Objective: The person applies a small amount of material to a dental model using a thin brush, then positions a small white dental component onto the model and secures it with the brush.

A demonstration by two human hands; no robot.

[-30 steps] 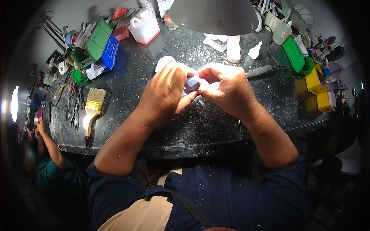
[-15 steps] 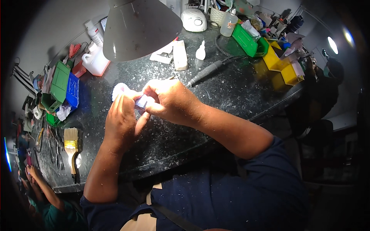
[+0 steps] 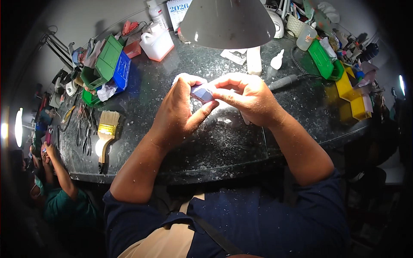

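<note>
A small pale lilac-blue piece [image 3: 200, 91], too small to make out in detail, is held between my two hands over the dark, dust-flecked worktop. My left hand [image 3: 176, 114] wraps round its left side, thumb beneath it and curled fingers above. My right hand [image 3: 254, 103] grips its right end with thumb and forefinger; its lower fingers are partly hidden. A white ruffled thing [image 3: 177, 79] shows just behind my left fingers, mostly covered. Beyond my right hand lies a grey rotary handpiece [image 3: 280, 83]. A wide paintbrush [image 3: 107, 124] lies left of my left forearm.
A lamp shade [image 3: 226, 23] hangs over the back. Green [image 3: 103, 60], blue [image 3: 122, 71] and yellow bins [image 3: 359, 107] line both sides. A white jug [image 3: 155, 45], squeeze bottle [image 3: 277, 60] and pliers [image 3: 82, 129] stand or lie around. Another person [image 3: 64, 198] works at far left.
The view swung rightward and has returned. My hands have shifted slightly on the piece, my right thumb moving up and left, with more of its pale face showing between my fingers.
</note>
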